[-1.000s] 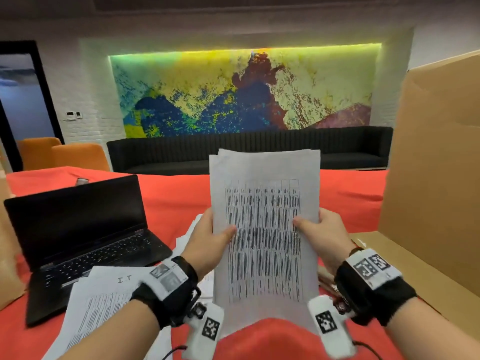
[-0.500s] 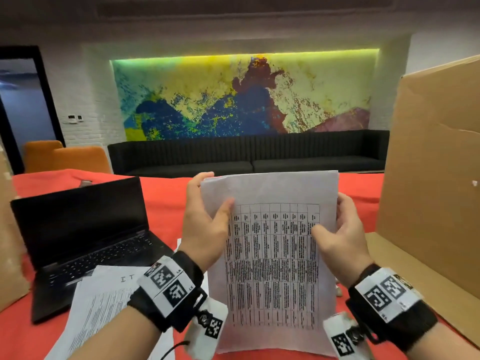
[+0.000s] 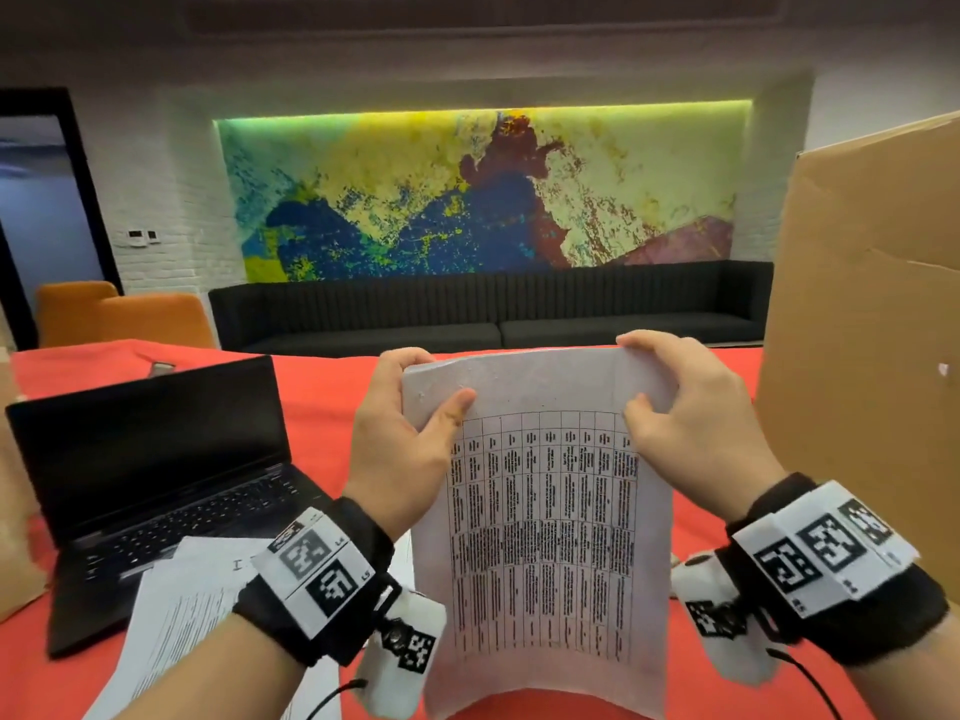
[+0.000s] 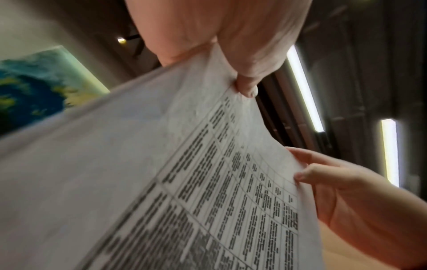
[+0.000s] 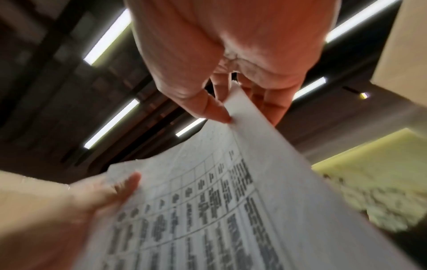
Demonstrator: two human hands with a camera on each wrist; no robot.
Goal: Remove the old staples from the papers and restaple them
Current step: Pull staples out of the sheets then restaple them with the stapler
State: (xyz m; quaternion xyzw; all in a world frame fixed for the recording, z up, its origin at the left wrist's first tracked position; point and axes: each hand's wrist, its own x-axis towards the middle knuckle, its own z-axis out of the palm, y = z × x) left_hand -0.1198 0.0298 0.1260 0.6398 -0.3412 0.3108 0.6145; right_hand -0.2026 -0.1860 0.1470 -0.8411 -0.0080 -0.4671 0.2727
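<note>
A sheaf of printed papers [image 3: 545, 537] with a table of text stands upright over the red table [image 3: 322, 402], held in the air. My left hand [image 3: 410, 433] pinches its top left corner, thumb on the front. At the top right corner my right hand [image 3: 685, 418] grips the sheets, fingers curled over the top edge. The left wrist view shows the papers [image 4: 161, 173] under my left thumb [image 4: 245, 85]. In the right wrist view the papers [image 5: 231, 210] sit pinched between thumb and fingers [image 5: 215, 109]. No staple, stapler or remover shows.
An open black laptop [image 3: 156, 475] stands at the left, with loose printed sheets [image 3: 182, 615] in front of it. A tall cardboard box [image 3: 872, 330] rises at the right. Beyond the table are a black sofa [image 3: 488, 309] and orange chairs [image 3: 119, 314].
Both hands slid up the papers from the middle of the side edges to the top corners. The sheaf came lower and closer to me.
</note>
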